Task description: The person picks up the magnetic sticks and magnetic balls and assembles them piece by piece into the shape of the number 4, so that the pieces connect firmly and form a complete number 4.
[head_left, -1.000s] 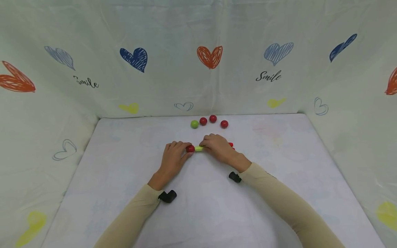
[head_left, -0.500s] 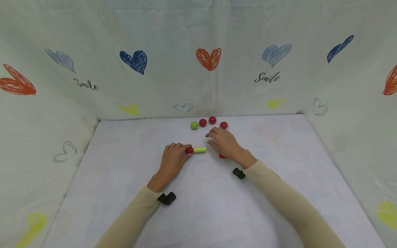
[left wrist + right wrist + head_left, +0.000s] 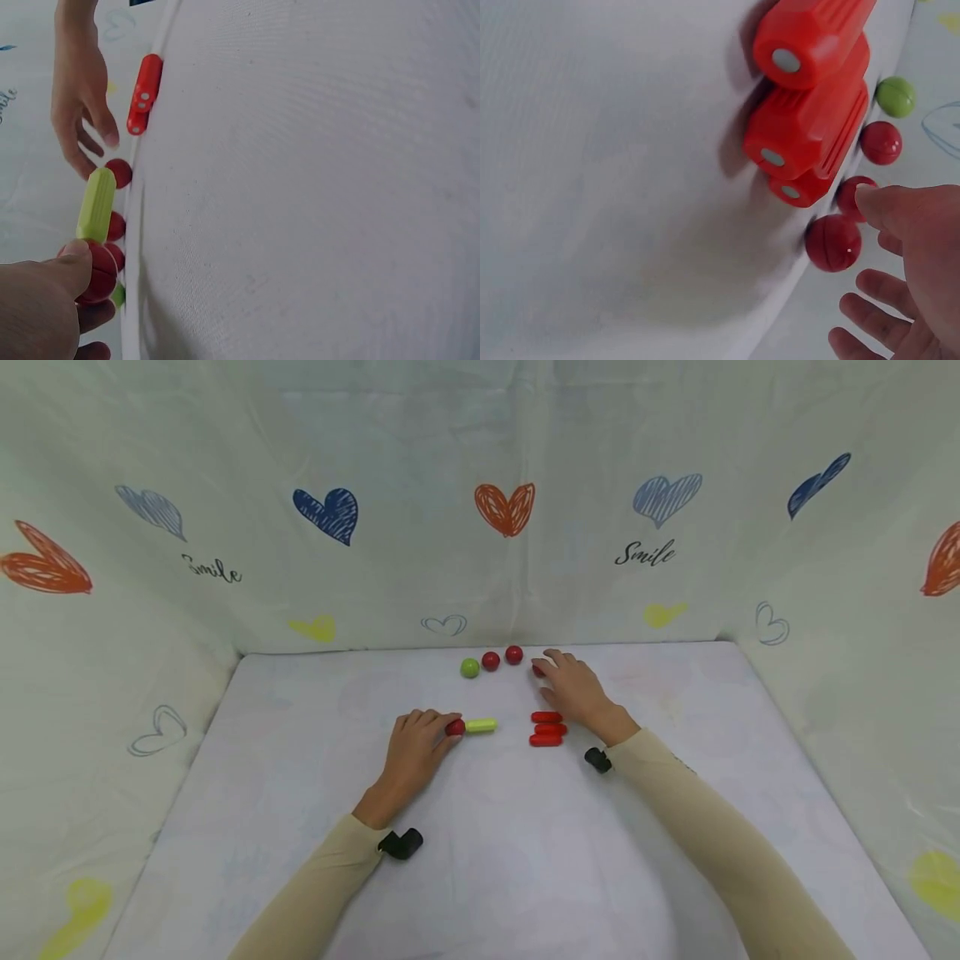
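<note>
My left hand (image 3: 411, 762) pinches a red ball (image 3: 454, 727) between thumb and fingers. A yellow-green rod (image 3: 481, 725) is joined end-on to that ball and points right; the left wrist view shows its ridged side (image 3: 97, 206). My right hand (image 3: 577, 689) reaches over the rightmost red ball (image 3: 537, 671) at the back, thumb and fingers spread. In the right wrist view that ball (image 3: 832, 242) shows a gap to the fingers. Three red rods (image 3: 550, 729) with silvery metal dots on their ends lie side by side, just below the right hand.
Along the table's back edge stand a green ball (image 3: 469, 668) and two more red balls, one beside it (image 3: 491, 661) and one farther right (image 3: 513, 654). A white sheet with printed hearts (image 3: 505, 510) hangs behind the white table (image 3: 480, 877).
My right hand has left the yellow-green rod and moved right and back to the rightmost red ball, uncovering the red rods. My left hand keeps its hold on the ball.
</note>
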### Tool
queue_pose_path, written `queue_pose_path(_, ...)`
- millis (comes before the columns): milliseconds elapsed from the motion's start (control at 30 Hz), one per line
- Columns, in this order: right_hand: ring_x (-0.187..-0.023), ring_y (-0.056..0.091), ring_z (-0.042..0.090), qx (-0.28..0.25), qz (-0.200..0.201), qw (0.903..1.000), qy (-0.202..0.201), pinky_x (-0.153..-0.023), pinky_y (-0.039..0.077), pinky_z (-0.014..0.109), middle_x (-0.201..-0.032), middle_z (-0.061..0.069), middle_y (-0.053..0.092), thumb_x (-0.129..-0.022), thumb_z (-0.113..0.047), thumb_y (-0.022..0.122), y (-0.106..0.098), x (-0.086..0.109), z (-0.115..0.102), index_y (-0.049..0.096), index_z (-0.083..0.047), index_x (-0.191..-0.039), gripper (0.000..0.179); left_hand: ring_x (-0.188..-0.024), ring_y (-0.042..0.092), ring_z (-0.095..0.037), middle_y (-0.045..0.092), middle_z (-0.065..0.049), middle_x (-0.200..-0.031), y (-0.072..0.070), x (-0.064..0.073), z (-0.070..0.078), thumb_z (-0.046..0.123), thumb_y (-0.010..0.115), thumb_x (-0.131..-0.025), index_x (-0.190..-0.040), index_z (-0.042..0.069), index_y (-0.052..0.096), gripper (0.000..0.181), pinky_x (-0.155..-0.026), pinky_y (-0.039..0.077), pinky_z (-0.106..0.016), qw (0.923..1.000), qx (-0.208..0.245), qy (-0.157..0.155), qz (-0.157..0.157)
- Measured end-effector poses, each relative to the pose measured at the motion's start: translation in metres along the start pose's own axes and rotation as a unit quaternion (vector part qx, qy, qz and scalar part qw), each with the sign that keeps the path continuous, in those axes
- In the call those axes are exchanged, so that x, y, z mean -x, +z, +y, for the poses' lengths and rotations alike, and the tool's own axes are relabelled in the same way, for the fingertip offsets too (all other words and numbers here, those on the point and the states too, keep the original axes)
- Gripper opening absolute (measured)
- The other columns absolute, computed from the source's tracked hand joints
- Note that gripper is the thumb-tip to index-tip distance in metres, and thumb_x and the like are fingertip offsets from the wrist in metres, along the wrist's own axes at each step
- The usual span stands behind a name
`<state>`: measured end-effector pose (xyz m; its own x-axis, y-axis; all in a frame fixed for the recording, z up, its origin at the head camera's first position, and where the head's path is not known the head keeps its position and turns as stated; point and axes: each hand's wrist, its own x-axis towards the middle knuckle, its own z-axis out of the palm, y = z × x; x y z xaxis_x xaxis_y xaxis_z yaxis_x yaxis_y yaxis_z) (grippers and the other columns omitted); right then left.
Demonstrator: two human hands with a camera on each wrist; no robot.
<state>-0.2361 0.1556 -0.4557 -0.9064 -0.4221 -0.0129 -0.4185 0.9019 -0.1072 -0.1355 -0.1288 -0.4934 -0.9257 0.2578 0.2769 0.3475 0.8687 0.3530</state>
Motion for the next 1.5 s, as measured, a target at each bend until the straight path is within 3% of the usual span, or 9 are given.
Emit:
queue_pose_path(233, -0.137, 0.053, 0.04, 0.001, -0.015, 0.9999, 0.002, -0.113, 0.047, 0.054, -0.152, 0.021, 0.053, -0.1, -0.015, 0.074, 0.009, -0.005, 0.01, 0.052, -0.004, -0.154, 0.059, -0.104, 0.062, -0.027, 0.074, -0.005, -0.109, 0.002, 0.002, 0.0, 0.024, 0.078, -0.097, -0.13, 0.015, 0.075, 0.034, -0.101, 0.047, -0.049, 1.0, 0.004, 0.001, 0.001)
queue_pose_path(400, -0.125, 0.059, 0.038, -0.012, -0.011, 0.9998, 0.009, -0.106, 0.053, 0.052, -0.139, 0.02, 0.063, -0.1, -0.011, 0.073, 0.009, -0.007, 0.011, 0.059, -0.003, -0.147, 0.049, -0.104, 0.062, -0.027, 0.073, -0.005, -0.109, 0.002, 0.002, 0.0, 0.024, 0.078, -0.098, -0.131, 0.015, 0.075, 0.034, -0.101, 0.047, -0.05, 1.0, 0.009, 0.0, -0.003)
queue_pose_path(567, -0.113, 0.063, 0.034, -0.012, -0.013, 0.9998, 0.008, -0.098, 0.056, 0.048, -0.125, 0.017, 0.07, -0.1, -0.011, 0.074, 0.01, -0.006, 0.01, 0.066, -0.004, -0.141, 0.042, -0.105, 0.062, -0.027, 0.074, -0.005, -0.11, 0.002, 0.002, 0.0, 0.024, 0.078, -0.098, -0.131, 0.015, 0.075, 0.035, -0.102, 0.047, -0.05, 1.0, 0.008, -0.002, -0.004)
queue_pose_path(800, -0.109, 0.065, 0.032, -0.022, -0.004, 0.9997, 0.008, -0.096, 0.058, 0.046, -0.12, 0.014, 0.072, -0.098, -0.011, 0.077, 0.006, 0.003, -0.001, 0.069, -0.007, -0.137, 0.04, -0.104, 0.063, -0.028, 0.074, -0.006, -0.108, 0.001, 0.004, -0.002, 0.024, 0.079, -0.096, -0.129, 0.013, 0.075, 0.035, -0.1, 0.048, -0.051, 0.9999, 0.01, 0.002, 0.007)
queue_pose_path(1500, -0.1, 0.067, 0.027, -0.059, 0.056, 0.9911, -0.106, -0.086, 0.058, 0.041, -0.116, 0.008, 0.075, -0.094, -0.009, 0.081, 0.01, 0.034, -0.047, 0.074, -0.009, -0.128, 0.035, -0.108, 0.062, -0.029, 0.075, -0.006, -0.114, -0.002, 0.006, -0.006, 0.026, 0.077, -0.098, -0.133, 0.015, 0.074, 0.036, -0.101, 0.046, -0.05, 0.9997, 0.012, -0.019, -0.008)
